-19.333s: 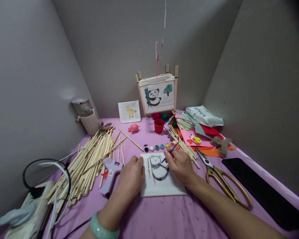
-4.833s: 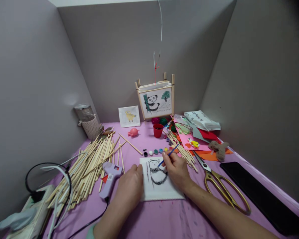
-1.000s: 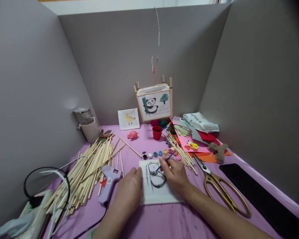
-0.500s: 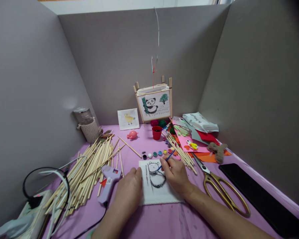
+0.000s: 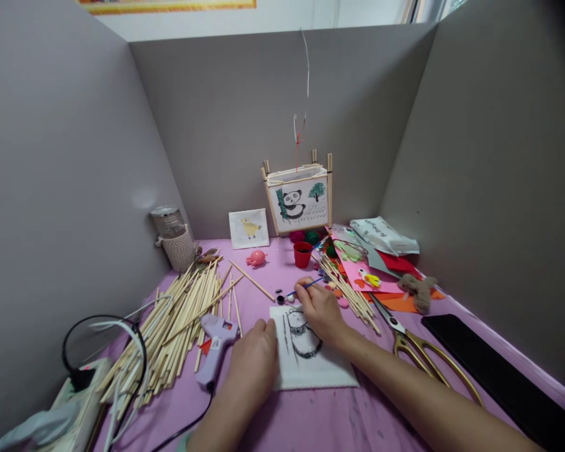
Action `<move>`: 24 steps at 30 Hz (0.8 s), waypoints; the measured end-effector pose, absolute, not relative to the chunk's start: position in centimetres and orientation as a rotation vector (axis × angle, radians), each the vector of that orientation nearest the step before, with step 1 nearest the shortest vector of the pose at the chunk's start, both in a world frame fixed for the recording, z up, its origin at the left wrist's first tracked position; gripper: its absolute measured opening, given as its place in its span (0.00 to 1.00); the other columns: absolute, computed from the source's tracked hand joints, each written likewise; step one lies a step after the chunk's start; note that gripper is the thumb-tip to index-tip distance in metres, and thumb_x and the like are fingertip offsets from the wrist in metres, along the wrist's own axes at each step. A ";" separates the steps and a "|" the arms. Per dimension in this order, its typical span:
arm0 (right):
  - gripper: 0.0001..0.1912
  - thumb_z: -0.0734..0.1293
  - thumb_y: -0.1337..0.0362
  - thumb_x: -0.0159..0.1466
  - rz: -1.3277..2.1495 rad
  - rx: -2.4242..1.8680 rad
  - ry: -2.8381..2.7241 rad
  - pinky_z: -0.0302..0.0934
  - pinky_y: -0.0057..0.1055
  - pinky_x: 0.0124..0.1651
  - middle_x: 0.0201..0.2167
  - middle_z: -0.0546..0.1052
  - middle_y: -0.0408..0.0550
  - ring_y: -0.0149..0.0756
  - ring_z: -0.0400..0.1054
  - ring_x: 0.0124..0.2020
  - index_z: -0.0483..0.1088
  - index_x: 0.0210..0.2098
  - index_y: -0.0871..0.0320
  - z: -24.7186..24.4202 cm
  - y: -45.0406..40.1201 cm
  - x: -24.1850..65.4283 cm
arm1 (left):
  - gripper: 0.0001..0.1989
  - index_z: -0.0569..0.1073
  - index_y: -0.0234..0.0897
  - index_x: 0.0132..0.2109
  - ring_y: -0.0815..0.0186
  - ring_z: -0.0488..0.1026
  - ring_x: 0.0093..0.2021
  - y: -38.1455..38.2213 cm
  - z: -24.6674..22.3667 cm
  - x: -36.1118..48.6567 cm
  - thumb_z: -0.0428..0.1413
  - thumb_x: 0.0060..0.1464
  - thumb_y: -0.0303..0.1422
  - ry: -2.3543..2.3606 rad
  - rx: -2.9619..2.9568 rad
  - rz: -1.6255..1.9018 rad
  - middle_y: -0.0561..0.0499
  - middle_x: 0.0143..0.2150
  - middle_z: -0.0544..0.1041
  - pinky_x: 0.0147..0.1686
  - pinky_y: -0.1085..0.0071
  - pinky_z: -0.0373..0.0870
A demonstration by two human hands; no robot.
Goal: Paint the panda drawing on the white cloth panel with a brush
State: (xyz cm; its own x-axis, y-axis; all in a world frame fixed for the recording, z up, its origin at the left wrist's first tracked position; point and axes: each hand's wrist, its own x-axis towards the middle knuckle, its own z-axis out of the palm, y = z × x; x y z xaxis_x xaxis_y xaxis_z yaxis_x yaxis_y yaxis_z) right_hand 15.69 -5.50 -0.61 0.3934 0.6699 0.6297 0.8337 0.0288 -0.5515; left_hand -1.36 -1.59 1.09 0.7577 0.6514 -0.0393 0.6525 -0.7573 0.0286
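Note:
Pinched in my right hand is a thin blue paintbrush. Its tip points left, over the small paint pots, close to the pot of black paint. Below that hand lies a white sheet with a panda outline in black, its right part covered by my hand and forearm. My left hand is closed at the sheet's left edge, with fingertips partly hidden. The other paint pots are mostly behind my right hand. A red cup of dark liquid stands beyond them.
Left are a pile of wooden sticks, a purple glue gun and a power strip. Behind stand a stick-framed panda lantern and a chick picture. Gold-handled scissors and a black slab lie right.
My right hand has lifted the brush off the panda drawing and moved it up to the paint pots. My left hand stays at the sheet's edge. The view has shifted slightly.

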 end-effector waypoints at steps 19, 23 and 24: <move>0.13 0.58 0.55 0.67 0.141 -1.598 -1.053 0.62 0.30 0.31 0.23 0.76 0.45 0.36 0.71 0.24 0.68 0.34 0.57 -1.2 -10.5 15.7 | 0.10 0.67 0.38 0.43 0.62 0.73 0.37 -1.5 1.0 -1.3 0.43 0.61 0.29 1.066 2.911 -0.011 0.47 0.39 0.72 0.32 0.68 0.64; 0.14 0.58 0.55 0.67 0.169 -1.623 -1.029 0.61 0.30 0.30 0.23 0.77 0.45 0.37 0.71 0.24 0.67 0.34 0.57 -1.8 -11.0 15.5 | 0.09 0.67 0.38 0.43 0.63 0.73 0.37 -1.4 0.9 -1.2 0.43 0.61 0.29 1.088 2.904 -0.026 0.48 0.39 0.72 0.33 0.69 0.64; 0.14 0.57 0.55 0.67 0.167 -1.622 -1.036 0.61 0.30 0.30 0.23 0.76 0.45 0.37 0.71 0.25 0.67 0.34 0.57 -1.8 -10.9 15.5 | 0.09 0.67 0.38 0.43 0.62 0.74 0.38 -1.4 0.9 -1.2 0.43 0.60 0.29 1.086 2.902 -0.023 0.48 0.39 0.72 0.33 0.69 0.64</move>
State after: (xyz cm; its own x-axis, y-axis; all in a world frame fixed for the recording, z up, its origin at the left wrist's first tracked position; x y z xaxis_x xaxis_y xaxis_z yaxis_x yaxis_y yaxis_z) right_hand 15.46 -10.93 -1.82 0.6010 0.6899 0.4037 0.5285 0.0359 -0.8482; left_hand -1.21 -1.39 0.92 0.7544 0.6558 -0.0290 0.6564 -0.7536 0.0348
